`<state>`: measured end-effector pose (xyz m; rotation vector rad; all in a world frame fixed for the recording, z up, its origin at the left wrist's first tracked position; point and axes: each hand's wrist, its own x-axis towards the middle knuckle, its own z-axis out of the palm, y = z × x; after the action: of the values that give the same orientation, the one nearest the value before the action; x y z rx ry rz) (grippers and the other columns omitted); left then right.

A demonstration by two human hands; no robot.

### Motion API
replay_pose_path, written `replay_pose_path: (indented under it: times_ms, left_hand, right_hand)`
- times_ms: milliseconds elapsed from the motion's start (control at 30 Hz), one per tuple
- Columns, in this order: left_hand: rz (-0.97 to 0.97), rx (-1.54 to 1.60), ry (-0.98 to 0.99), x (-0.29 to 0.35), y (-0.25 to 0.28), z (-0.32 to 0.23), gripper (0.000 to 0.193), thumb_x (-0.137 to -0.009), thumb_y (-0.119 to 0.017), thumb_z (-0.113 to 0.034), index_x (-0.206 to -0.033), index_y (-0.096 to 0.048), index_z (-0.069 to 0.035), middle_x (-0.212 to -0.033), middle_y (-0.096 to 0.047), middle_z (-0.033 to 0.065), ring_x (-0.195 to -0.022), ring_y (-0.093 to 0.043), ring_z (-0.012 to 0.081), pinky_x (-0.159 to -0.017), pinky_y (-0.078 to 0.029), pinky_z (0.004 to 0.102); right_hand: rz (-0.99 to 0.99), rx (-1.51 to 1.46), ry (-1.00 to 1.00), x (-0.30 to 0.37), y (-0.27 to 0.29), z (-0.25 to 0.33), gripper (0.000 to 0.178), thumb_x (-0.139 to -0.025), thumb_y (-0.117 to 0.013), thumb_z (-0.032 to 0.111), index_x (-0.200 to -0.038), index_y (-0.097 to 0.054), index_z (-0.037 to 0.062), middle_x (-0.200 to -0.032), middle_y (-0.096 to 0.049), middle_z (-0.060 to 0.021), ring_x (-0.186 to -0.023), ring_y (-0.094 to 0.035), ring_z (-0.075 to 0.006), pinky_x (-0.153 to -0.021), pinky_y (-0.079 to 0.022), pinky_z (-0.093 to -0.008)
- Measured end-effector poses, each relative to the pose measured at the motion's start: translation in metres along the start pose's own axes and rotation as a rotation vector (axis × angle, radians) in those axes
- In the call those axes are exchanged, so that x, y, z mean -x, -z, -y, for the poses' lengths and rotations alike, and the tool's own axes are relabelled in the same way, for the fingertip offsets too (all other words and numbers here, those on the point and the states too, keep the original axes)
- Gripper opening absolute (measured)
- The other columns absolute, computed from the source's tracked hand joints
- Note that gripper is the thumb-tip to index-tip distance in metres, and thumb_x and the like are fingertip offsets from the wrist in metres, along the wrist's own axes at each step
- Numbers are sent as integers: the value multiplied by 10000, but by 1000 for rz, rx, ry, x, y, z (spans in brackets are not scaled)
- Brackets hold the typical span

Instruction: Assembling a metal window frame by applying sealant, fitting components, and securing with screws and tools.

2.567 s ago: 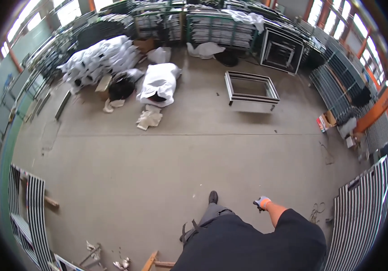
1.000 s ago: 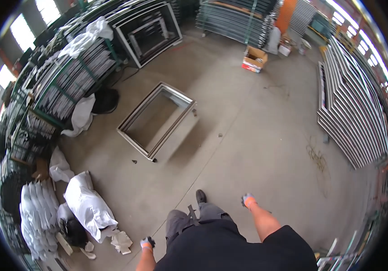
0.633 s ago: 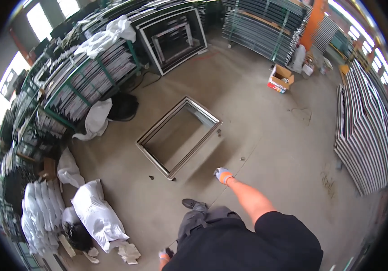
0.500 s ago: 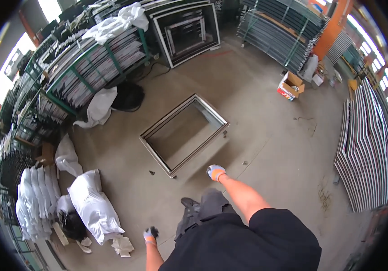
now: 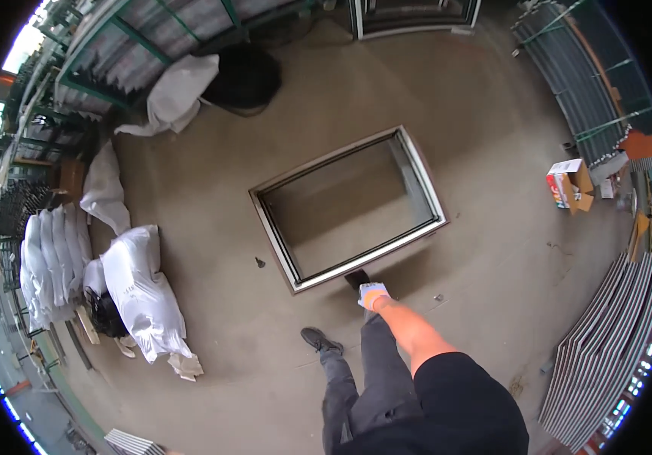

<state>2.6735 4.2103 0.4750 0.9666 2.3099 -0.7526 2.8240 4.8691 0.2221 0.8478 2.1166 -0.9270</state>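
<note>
My right hand (image 5: 372, 295), in a white and orange glove, hangs low over my right leg, just in front of the dark right shoe (image 5: 355, 278). Its fingers point downward and are too small to read. Nothing shows in it. Beyond the shoe lies a rectangular window frame (image 5: 350, 274), pale outside with a dark inner edge. The hand is apart from its near side. Floor shows through the frame's middle, and a greyish band runs inside its right end. My left hand is out of the picture.
A small dark piece (image 5: 260, 262) lies left of the frame, a small bit (image 5: 438, 298) right of my hand. White sacks (image 5: 140, 292) are at left, an open cardboard box (image 5: 571, 186) at right. Striped profiles (image 5: 606, 353) stack at lower right; green racks (image 5: 140, 38) stand behind.
The view has tilted down and I stand nearer the window frame, which looks larger. My left hand has left the picture. The right shoe now shows beside my right hand.
</note>
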Motion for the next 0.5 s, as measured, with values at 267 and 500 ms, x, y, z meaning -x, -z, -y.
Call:
replay_pose_path:
  times_ms: [267, 500]
  left_hand:
    - [385, 135, 86, 17, 15, -95, 285, -868, -617, -341, -939, -629, -65, -854, -665, 88, -745, -622, 214, -673, -509, 351]
    - [563, 264, 200, 39, -1, -134, 384, -870, -600, -408, -1040, -612, -64, -914, -665, 95, -816, -622, 229, -729, -510, 375]
  right_hand:
    - [-54, 301, 1, -183, -27, -81, 787, -722, -736, 413, -1353, -443, 45, -1278, -541, -145, -1216, -503, -298, -1017, -385, -461]
    - [118, 430, 156, -242, -78, -100, 636, -740, -705, 284, -1290, -509, 32, -1255, -570, -153, -1193, -532, -307, -1025, -392, -465]
